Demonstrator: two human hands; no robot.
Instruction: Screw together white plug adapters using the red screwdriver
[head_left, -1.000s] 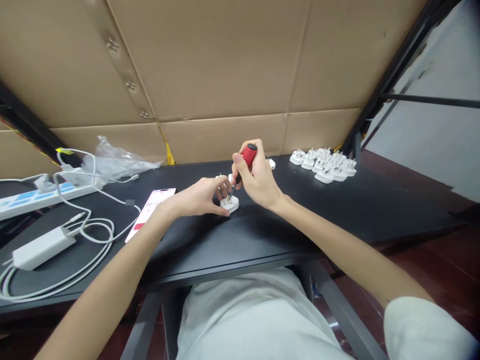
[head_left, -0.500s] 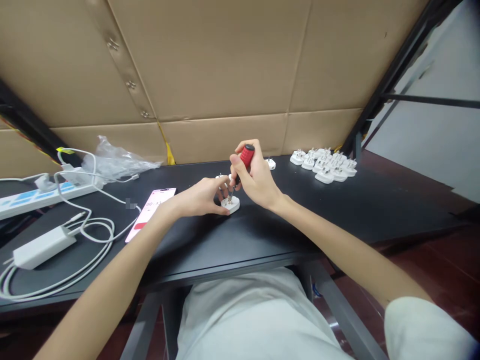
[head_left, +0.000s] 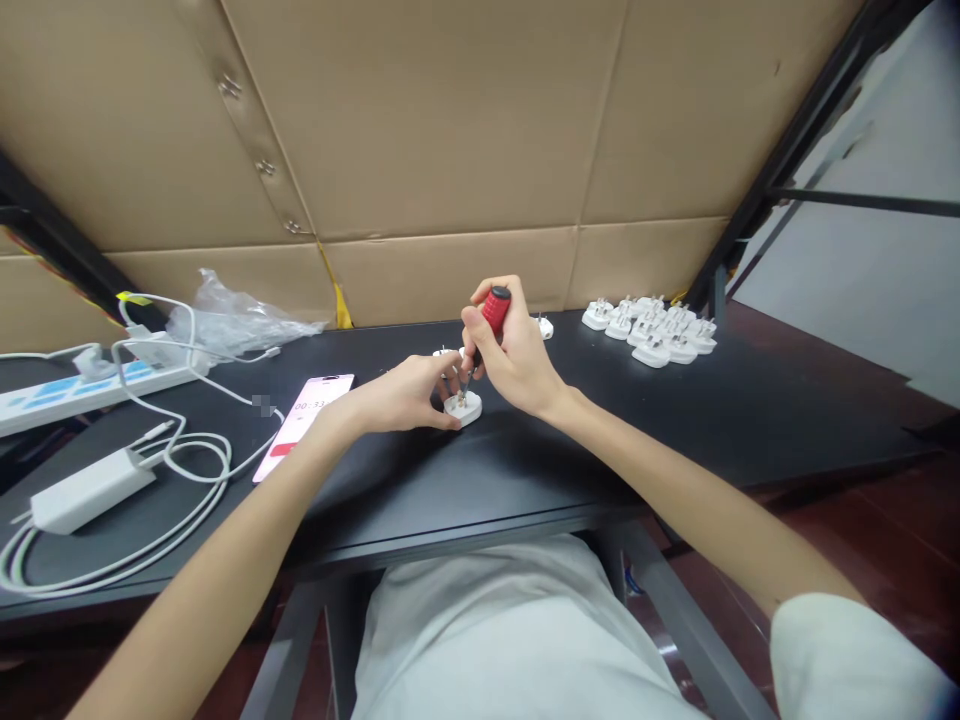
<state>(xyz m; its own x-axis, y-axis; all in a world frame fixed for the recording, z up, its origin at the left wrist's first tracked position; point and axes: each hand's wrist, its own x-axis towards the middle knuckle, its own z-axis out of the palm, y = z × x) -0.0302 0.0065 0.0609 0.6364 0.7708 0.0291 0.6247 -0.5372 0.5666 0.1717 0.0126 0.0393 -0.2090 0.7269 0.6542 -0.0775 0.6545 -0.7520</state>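
A small white plug (head_left: 464, 408) lies prongs up on the black table (head_left: 525, 470). My left hand (head_left: 405, 393) pinches its left side and holds it down. My right hand (head_left: 511, 350) is wrapped round a red-handled screwdriver (head_left: 493, 310), held nearly upright. The screwdriver's tip rests on the plug between the prongs. Two more white plug parts (head_left: 541, 326) lie just behind my hands.
Several white plugs (head_left: 651, 328) are grouped at the back right. A phone (head_left: 304, 425) with a timer lies to the left. Further left are a white charger brick (head_left: 90, 488) with coiled cable, a power strip (head_left: 82, 385) and a plastic bag (head_left: 232, 320). Cardboard walls the back.
Both hands stay on the plug and screwdriver. My right fingers shift slightly round the red handle. The view has drifted a little.
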